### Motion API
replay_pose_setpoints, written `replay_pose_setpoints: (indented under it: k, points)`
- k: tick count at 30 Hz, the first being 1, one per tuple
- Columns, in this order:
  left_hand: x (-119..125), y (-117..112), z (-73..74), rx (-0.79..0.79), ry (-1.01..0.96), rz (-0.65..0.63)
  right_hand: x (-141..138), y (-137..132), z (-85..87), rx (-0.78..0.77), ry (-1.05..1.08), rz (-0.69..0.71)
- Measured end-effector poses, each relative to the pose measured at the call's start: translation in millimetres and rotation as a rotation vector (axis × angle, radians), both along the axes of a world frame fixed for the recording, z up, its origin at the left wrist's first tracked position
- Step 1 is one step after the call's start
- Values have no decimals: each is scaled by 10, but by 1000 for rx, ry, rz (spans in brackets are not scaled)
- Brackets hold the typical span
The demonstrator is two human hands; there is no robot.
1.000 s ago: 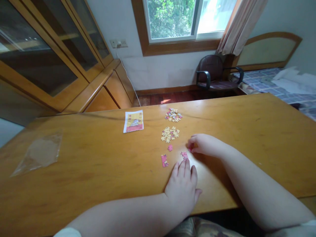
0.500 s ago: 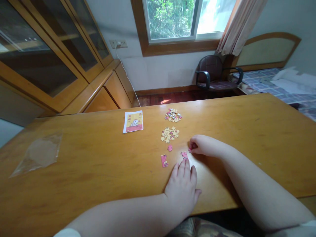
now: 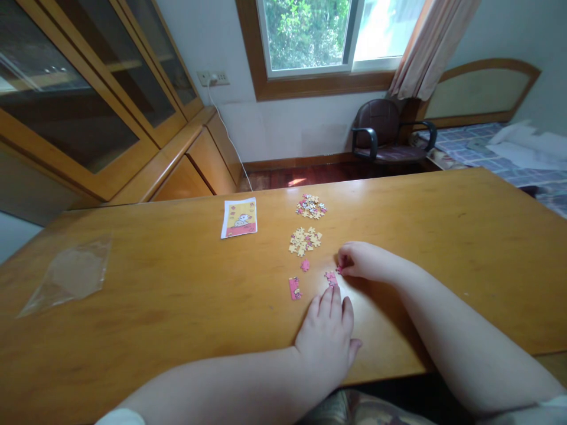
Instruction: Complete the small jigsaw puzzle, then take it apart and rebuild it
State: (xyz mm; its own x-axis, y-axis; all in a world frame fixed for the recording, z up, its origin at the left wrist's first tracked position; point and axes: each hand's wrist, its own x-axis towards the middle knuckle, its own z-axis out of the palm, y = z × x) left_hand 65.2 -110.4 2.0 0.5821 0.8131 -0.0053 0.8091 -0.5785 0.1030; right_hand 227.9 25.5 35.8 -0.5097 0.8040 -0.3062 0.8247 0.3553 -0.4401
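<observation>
My left hand [image 3: 326, 330] lies flat with its fingers stretched out, fingertips at the lower edge of a small joined pink puzzle section [image 3: 330, 278]. Just to the right of that section, my right hand [image 3: 358, 260] pinches a small pink puzzle piece [image 3: 339, 270], partly covered by the fingers. Another joined pink section [image 3: 295, 288] rests to the left, and a single pink piece [image 3: 305, 265] sits above it. Farther off are a pile of mostly yellow pieces [image 3: 305, 241] and, behind it, a pile of mixed pieces [image 3: 310, 206].
A picture card [image 3: 240, 218] with a white animal on yellow and pink lies left of the piles. A clear plastic bag [image 3: 75, 273] is at the left of the wooden table [image 3: 186, 319]. Beyond stand a glass-door cabinet [image 3: 128, 159], an office chair [image 3: 380, 127] and a bed [image 3: 469, 139].
My right hand has shifted very slightly left, bringing its pink piece closer to the joined section. My left hand stays in place.
</observation>
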Motion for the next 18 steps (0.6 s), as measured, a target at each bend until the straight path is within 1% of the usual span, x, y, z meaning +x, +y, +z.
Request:
replay_pose_setpoints:
  k: [6,12,16,18]
  points:
    - [7,-4,3,21,-3,6,-27,-10,11,-53,22,-18]
    - [6,-2,1,12,2,5,-25,-9,5,-50,92,-36]
    - [1,-17,-30,19,-5,-1,-14,3,-12,-109,85,-19]
    - [-3,-21,-23,34,-37,-11,-9,10,-12,-132,97,-25]
